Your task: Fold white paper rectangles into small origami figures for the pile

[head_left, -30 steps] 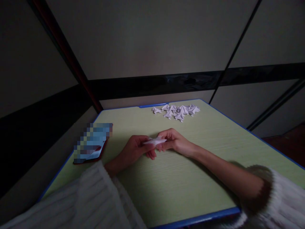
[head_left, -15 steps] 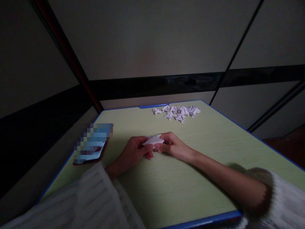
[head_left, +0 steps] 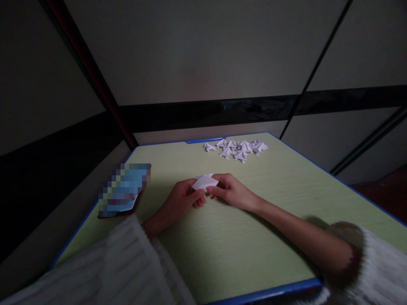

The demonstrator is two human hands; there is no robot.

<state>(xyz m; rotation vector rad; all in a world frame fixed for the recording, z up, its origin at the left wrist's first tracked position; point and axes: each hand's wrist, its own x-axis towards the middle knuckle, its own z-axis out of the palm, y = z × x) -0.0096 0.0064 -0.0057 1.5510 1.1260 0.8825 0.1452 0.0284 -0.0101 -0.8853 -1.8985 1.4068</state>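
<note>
A small folded white paper [head_left: 205, 182] is held between both hands above the middle of the table. My left hand [head_left: 185, 195] pinches its left side, thumb on the near face and fingers behind and below. At its right side my right hand [head_left: 230, 191] pinches it too, with the thumb along the near lower edge. The far fingers of both hands are partly hidden by the paper. Farther back on the table lies a cluster of several folded white paper figures [head_left: 243, 148] with pointed legs.
The pale green table [head_left: 270, 254] has a blue rim and stands against dark-banded panels [head_left: 203, 55]. A tablet or large phone [head_left: 127, 186] in a dark red case, its screen lit and pixelated, lies at the left edge. Blue trim [head_left: 206, 140] runs along the far edge.
The folded paper has tipped and risen slightly, so more of its flat near face shows. Both hands have shifted a little with it and keep their pinch.
</note>
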